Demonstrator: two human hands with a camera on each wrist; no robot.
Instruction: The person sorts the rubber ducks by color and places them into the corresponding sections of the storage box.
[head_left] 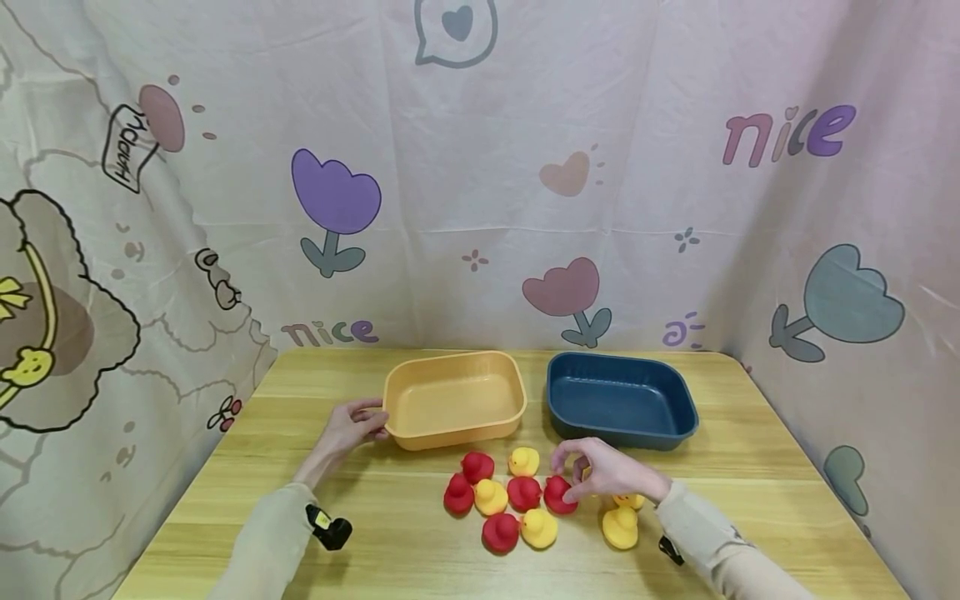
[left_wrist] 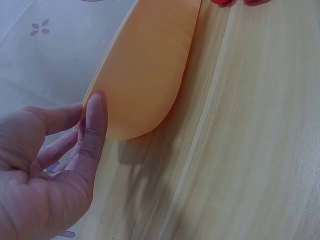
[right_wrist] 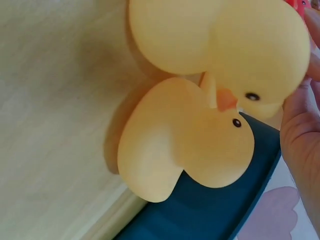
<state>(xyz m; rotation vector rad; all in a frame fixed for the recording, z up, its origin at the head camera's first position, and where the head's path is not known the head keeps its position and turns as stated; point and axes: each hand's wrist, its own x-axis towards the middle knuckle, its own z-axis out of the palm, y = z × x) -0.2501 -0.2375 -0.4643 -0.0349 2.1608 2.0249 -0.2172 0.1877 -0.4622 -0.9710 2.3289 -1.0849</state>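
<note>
Wood-grain table [head_left: 390, 533] under a cartoon cloth backdrop carries a cluster of rubber ducks in front of two tubs. The right hand [head_left: 611, 473] curls thumb and fingers around a red duck [head_left: 557, 493] at the cluster's right edge, seemingly pinching it, with the blue tub [head_left: 619, 400] directly behind it. The left hand [head_left: 349, 429], fingers straight, touches the orange tub [head_left: 453, 402] at its left end.

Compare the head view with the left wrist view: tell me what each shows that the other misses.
Only the head view shows the blue tub, the yellow ducks, whole red ducks and the right hand among them. Only the left wrist view shows the left hand's thumb pressed against the tub's corner. Both share the orange tub, the left hand and the wooden table.
</note>
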